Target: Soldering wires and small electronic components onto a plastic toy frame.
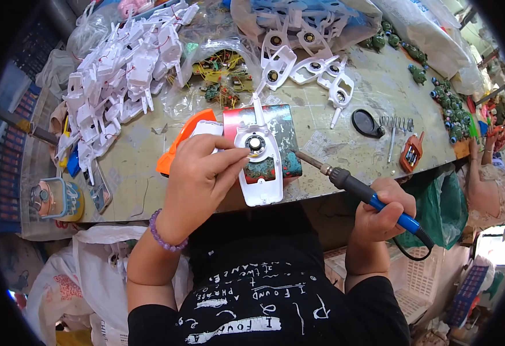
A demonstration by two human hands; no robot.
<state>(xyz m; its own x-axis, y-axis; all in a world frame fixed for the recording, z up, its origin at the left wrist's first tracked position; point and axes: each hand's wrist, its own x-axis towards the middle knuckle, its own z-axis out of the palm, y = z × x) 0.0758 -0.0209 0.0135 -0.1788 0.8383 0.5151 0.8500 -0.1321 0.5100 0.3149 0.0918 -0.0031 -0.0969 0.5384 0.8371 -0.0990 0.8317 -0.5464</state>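
A white plastic housing half (pixel 266 189) with a round black-rimmed speaker (pixel 255 144) set in it lies on a red and teal box (pixel 288 130). My left hand (pixel 203 164) is closed in a pinch at the speaker's left edge; whatever sits between the fingertips is too small to make out. My right hand (pixel 385 210) grips a soldering iron (pixel 356 189) by its blue and black handle. The iron's tip points left and ends by the box's right edge, apart from the speaker. Partly behind my left hand are an orange piece (pixel 186 141) and another white part (pixel 206 128).
White housings with red wires (pixel 120 75) are heaped at the left. Wired green circuit boards (pixel 223 72) lie in a bag behind the box. Further right are several speaker housings (pixel 307 70), a black ring (pixel 368 123), a coil spring (pixel 398 123) and an orange tool (pixel 412 153).
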